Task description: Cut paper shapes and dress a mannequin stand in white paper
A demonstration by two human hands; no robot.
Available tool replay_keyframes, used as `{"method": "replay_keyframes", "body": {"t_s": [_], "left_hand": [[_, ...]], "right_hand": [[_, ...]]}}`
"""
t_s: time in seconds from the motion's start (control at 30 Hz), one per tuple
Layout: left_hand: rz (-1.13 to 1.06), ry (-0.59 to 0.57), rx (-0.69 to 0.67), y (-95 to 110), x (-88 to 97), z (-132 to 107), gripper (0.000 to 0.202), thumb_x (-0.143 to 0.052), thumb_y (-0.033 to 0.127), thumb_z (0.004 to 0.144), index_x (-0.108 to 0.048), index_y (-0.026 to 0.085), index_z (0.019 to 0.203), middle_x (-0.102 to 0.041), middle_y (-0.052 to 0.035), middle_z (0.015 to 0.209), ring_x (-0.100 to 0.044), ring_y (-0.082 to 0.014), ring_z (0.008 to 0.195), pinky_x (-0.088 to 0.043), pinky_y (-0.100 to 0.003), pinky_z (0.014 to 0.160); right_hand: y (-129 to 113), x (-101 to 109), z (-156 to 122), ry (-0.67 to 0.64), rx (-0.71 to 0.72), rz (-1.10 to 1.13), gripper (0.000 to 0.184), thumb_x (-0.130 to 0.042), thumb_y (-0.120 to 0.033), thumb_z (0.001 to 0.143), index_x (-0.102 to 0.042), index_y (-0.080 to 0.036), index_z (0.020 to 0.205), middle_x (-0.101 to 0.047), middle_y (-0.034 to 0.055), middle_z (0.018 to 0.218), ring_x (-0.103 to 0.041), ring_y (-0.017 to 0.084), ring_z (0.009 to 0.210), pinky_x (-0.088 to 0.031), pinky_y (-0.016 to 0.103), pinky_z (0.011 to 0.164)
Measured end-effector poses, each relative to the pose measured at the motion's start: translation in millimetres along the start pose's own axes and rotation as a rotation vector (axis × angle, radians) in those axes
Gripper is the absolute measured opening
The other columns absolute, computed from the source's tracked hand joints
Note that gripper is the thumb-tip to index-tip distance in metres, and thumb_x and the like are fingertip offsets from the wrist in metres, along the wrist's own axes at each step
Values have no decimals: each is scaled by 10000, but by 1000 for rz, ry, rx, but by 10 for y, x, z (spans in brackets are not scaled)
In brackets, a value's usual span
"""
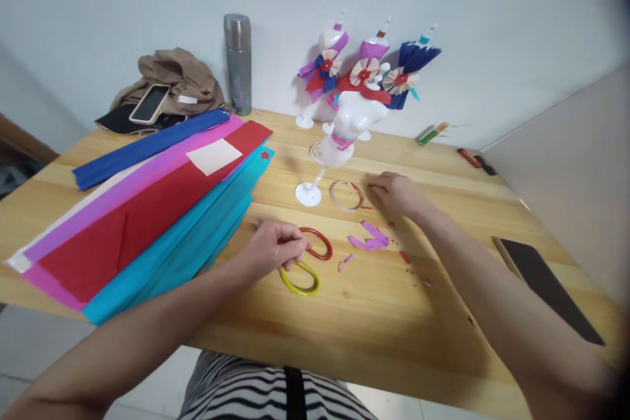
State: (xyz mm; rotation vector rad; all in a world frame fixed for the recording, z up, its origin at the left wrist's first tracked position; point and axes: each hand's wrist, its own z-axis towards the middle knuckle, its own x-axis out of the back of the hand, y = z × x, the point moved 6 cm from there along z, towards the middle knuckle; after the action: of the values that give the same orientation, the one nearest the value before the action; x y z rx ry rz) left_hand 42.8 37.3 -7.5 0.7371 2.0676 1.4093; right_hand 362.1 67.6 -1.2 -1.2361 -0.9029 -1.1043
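Observation:
My left hand (276,247) is pinched closed over the middle of the scissors (300,290), which lie on the table with one orange-red and one yellow handle loop. What its fingertips hold, if anything, is too small to make out. My right hand (394,191) is also closed, fingertips down near the tabletop beside a tape roll (339,200). Anything between those fingers is hidden. Behind stands a small white mannequin (357,110) on a round base, with a red band at its shoulders and a pink one at its waist. Purple paper scraps (373,236) and red bits lie between my hands.
Crepe paper sheets (162,210) in several colours cover the left side. A flask (239,65), brown cloth (182,79) and phone (150,104) stand or lie behind them. Several dressed mannequins (367,72) line the wall. A dark flat device (548,289) lies right.

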Motion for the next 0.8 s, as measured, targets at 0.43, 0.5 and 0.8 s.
{"method": "replay_keyframes", "body": {"t_s": [0.43,0.5,0.8], "left_hand": [[58,-4,73,-1,-29,-14,303,-650,422,618,-668,128,690,-598,21,559,-483,-60,427,-370,-189,431],[61,0,61,-3,-26,-12,301,-651,422,620,-669,129,690,-596,24,559,-480,-57,423,-367,-186,427],[91,-23,48,-58,-37,29,288,-650,429,632,-638,142,654,-595,21,553,-486,-55,417,-358,-178,420]], "right_hand": [[-983,-404,-1453,150,4,453,234,-650,-364,947,-837,-306,1075,-768,96,1297,-695,346,1269,-572,523,1104],[-851,-347,-1442,195,-23,474,219,-629,-357,960,-845,-330,931,-823,68,1142,-772,309,1112,-623,496,1029],[27,-65,-1705,351,-223,499,186,-729,-408,875,-836,-257,887,-847,103,1010,-815,318,960,-675,509,884]]}}
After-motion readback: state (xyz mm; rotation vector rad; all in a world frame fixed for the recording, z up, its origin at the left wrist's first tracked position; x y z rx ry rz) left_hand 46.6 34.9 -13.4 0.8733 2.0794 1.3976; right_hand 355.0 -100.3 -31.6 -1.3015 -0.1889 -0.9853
